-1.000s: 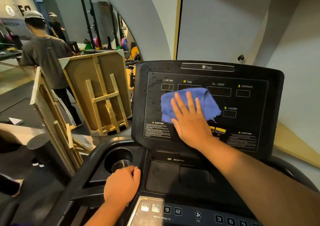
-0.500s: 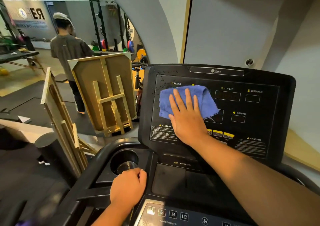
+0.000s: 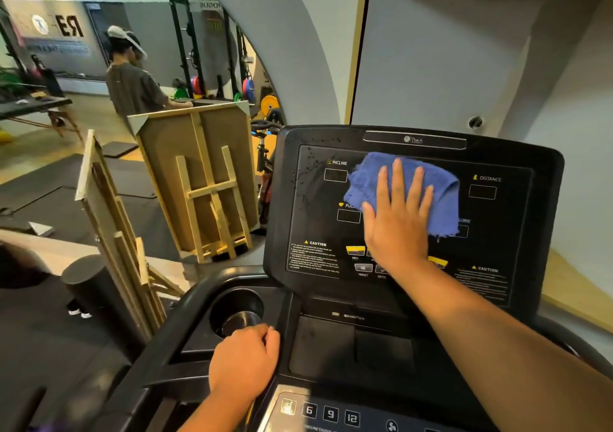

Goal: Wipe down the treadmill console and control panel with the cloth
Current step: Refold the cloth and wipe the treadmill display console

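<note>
Flat right hand (image 3: 399,222) presses one cloth (image 3: 408,187) on console (image 3: 311,232).

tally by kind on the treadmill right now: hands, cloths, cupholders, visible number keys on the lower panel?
Hands: 2, right hand flat on the cloth, left hand on the console edge
Blue cloth: 1
Cupholder: 1
Number keys: 3, 6 key, 9 key, 12 key
Total: 7

Right hand (image 3: 398,219) presses blue cloth (image 3: 431,182) flat on console (image 3: 544,179); left hand (image 3: 243,362) rests below.
</note>
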A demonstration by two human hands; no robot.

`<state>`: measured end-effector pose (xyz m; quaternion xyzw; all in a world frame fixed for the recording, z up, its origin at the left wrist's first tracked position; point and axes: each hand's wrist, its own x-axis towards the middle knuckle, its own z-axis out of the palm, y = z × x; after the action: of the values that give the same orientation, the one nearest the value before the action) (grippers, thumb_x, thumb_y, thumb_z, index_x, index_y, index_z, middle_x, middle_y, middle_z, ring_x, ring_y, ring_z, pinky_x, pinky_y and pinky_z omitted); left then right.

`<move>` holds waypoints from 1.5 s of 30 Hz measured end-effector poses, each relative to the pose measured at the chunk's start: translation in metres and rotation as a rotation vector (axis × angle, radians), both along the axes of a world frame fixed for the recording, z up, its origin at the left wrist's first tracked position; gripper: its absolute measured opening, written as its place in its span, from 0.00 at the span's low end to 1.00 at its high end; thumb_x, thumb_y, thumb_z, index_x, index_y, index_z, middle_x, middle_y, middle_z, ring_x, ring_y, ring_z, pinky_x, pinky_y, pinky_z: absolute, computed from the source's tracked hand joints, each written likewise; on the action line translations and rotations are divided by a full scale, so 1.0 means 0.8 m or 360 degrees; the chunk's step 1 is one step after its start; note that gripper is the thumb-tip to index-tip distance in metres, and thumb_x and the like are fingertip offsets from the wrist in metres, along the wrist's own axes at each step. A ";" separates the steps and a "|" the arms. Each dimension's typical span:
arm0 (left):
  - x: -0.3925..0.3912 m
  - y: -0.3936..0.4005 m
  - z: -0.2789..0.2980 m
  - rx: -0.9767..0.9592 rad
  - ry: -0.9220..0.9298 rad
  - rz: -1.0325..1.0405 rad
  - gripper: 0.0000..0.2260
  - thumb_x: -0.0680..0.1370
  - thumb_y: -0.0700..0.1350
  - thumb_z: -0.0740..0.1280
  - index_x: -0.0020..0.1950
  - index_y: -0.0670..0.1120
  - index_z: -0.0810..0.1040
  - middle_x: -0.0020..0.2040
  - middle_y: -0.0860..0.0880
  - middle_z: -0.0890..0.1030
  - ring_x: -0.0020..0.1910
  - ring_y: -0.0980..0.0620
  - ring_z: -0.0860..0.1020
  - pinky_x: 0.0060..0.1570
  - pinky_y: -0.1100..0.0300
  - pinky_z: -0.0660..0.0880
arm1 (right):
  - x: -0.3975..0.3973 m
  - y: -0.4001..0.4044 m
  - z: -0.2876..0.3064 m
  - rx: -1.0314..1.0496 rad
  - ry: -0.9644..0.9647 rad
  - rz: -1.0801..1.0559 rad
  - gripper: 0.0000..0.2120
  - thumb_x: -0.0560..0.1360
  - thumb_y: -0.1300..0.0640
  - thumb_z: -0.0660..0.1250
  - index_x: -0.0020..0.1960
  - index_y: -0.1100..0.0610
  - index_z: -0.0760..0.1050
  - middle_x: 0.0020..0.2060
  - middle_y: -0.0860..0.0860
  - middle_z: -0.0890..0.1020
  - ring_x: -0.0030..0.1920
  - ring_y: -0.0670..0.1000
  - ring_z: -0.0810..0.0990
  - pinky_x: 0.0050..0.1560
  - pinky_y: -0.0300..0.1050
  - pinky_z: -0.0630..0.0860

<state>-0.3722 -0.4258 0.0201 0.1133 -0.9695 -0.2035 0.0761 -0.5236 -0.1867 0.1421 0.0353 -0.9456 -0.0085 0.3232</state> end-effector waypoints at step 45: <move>-0.002 0.005 0.006 -0.0069 -0.0077 0.0013 0.16 0.82 0.55 0.56 0.45 0.54 0.81 0.34 0.53 0.80 0.31 0.57 0.77 0.28 0.64 0.65 | 0.015 0.052 -0.028 -0.0027 0.0065 0.0242 0.30 0.83 0.47 0.52 0.80 0.59 0.52 0.81 0.56 0.53 0.80 0.61 0.46 0.79 0.60 0.49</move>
<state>-0.3740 -0.4214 0.0248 0.1205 -0.9748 -0.1792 0.0558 -0.5119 -0.1454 0.1194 0.1042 -0.9334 0.0234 0.3425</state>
